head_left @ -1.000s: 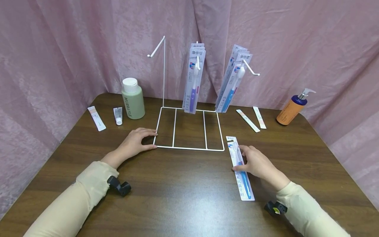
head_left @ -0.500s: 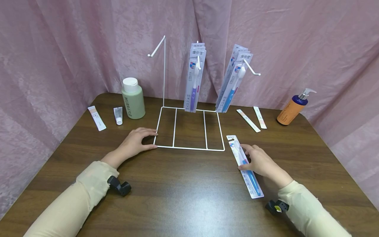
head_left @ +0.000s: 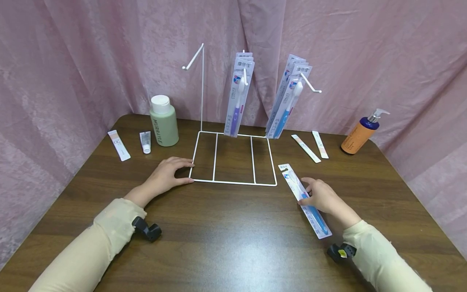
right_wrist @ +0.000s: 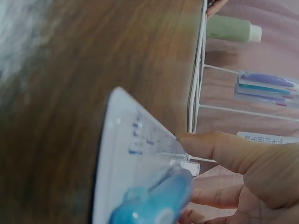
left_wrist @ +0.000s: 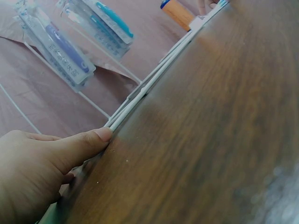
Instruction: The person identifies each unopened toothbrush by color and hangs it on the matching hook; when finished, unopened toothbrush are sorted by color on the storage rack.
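Note:
In the head view my left hand [head_left: 164, 174] holds the front left corner of a white wire display rack [head_left: 233, 183], thumb by the front bar and fingers at the side bar. The left wrist view shows that thumb [left_wrist: 96, 139] against the rack's corner. To the right of the rack, my right hand [head_left: 324, 198] pinches a packaged toothbrush [head_left: 315, 219] by its long edges, the blue handle slanting toward me. Close up in the right wrist view, the pack [right_wrist: 131, 158] stands tilted over the wood. More packs hang from the middle hook [head_left: 237, 97] and right hook [head_left: 288, 97].
The rack's left hook [head_left: 192, 59] carries no packs. A green bottle [head_left: 167, 127], a small tube [head_left: 145, 142] and a slim sachet [head_left: 119, 146] are at left. Two more sachets [head_left: 305, 148] and an orange pump bottle [head_left: 359, 136] are at right. A pink curtain [head_left: 109, 61] hangs behind.
My right hand has shifted slightly right, turning the toothbrush pack so its lower end swings right and away from me. The middle hanging packs sway a little. My left hand stays put.

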{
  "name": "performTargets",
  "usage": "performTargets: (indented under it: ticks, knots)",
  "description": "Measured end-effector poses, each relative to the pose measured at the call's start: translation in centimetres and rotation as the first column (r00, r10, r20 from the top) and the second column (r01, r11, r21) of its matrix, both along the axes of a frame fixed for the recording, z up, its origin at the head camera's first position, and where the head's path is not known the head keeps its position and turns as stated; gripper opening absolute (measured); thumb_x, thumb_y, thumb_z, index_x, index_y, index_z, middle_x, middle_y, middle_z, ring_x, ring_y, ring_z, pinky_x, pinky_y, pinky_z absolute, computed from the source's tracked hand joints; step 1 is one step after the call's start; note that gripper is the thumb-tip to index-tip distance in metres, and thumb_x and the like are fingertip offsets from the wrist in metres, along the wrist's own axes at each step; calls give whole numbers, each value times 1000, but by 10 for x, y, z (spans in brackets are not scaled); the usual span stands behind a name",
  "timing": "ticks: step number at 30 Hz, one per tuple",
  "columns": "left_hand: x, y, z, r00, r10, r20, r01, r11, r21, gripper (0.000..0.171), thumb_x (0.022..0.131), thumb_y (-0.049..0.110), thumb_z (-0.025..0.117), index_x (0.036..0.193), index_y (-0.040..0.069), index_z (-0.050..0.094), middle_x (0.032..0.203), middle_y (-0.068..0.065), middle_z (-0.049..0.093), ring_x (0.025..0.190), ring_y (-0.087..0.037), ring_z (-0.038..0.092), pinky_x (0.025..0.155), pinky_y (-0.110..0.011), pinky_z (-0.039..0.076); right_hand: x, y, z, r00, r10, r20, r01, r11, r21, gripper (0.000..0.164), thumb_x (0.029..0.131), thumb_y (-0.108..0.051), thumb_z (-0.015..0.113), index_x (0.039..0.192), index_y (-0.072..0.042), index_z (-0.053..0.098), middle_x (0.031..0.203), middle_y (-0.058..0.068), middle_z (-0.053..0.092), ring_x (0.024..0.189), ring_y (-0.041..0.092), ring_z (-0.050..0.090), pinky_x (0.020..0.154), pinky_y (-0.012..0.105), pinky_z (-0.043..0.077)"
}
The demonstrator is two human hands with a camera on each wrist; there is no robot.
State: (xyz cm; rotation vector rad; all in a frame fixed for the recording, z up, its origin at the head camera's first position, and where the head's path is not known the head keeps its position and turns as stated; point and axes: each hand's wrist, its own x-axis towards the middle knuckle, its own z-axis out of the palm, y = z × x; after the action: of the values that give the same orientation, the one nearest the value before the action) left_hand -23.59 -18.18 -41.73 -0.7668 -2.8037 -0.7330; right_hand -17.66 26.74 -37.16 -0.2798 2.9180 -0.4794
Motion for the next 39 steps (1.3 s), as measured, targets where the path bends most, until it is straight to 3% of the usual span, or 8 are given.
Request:
performTargets:
  ticks: [6, 13, 19, 27, 33, 39]
  knots:
    - [0, 1, 2, 1000, 3, -7, -3, 1000, -1, 52, 78, 33, 79, 121, 7, 66, 133, -12, 61, 126, -34, 50, 107, -56, 33, -2, 2, 0, 999, -28, 25, 28, 999, -14, 74, 73, -18, 80, 132, 11, 46, 98, 22, 69, 88, 31, 65, 76, 45, 51]
    - [1, 2, 1, 1000, -1, 6, 1, 1000, -5, 52, 78, 33, 78, 122, 8, 65, 134, -12, 60, 127, -34, 49, 107, -56, 32, 0, 8, -4, 999, -36, 5, 36, 998, -47, 71, 73, -18, 79, 131, 10, 49, 98, 22, 64, 93, 32, 57, 76, 42, 47]
    - [0, 2, 0, 1000, -2, -4, 2, 1000, -7, 52, 78, 33, 78, 122, 8, 65, 134, -12, 60, 127, -34, 50, 107, -56, 32, 1, 12, -9, 1000, -7, -10, 5, 984, -176, 64, 73, -13, 78, 125, 13, 53, 89, 14, 59, 75, 18, 50, 62, 24, 40]
    - [0, 1, -1, 1000, -1, -9, 1, 1000, -10, 52, 78, 33, 78, 122, 8, 65, 134, -11, 60, 126, -34, 50, 107, -56, 33, 1, 18, -13, 998, -68, 3, 66, 949, -310, 56, 79, -8, 74, 127, 11, 52, 87, 14, 63, 72, 14, 52, 57, 22, 43]
    - [1, 0, -2, 1000, 0, -14, -1, 1000, -11, 52, 78, 33, 78, 121, 8, 65, 133, -12, 61, 126, -34, 50, 106, -56, 33, 3, 24, -5, 994, -105, -22, 94, 947, -307, 53, 83, -11, 72, 129, 9, 52, 94, 16, 64, 78, 16, 53, 62, 23, 43]
    - [1, 0, -2, 1000, 4, -11, -4, 1000, -9, 51, 79, 33, 78, 122, 8, 65, 133, -12, 61, 126, -34, 50, 107, -56, 33, 5, 31, 13, 987, -125, -99, 92, 952, -292, 54, 85, -14, 71, 132, 5, 51, 98, 18, 65, 82, 18, 56, 64, 22, 45]
